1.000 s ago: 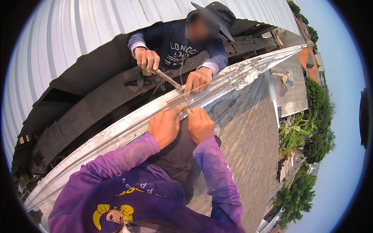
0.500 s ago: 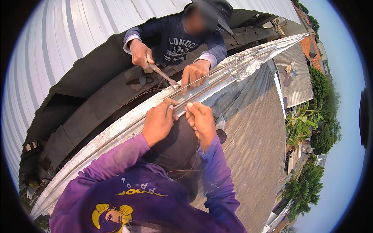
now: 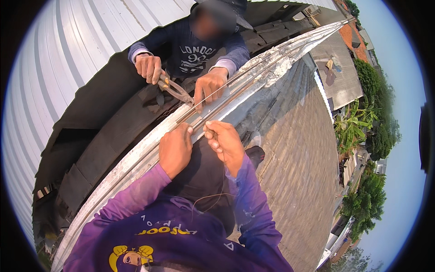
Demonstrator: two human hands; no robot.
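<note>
A thin wire [image 3: 217,195] is trailing below the right hand [image 3: 226,143], which is grasping it. Just beside, the left hand [image 3: 176,149] is curling against metal rods [image 3: 232,96], its grip hidden. Beyond both hands, a co-worker [image 3: 197,52] is holding pliers [image 3: 176,92].

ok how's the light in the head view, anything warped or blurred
In the head view, bright sun lights the white ridge; the metal roof bows with fisheye distortion; the space beneath it sits in deep shadow; the co-worker's head is blurred; left hand and right hand look sharp.
</note>
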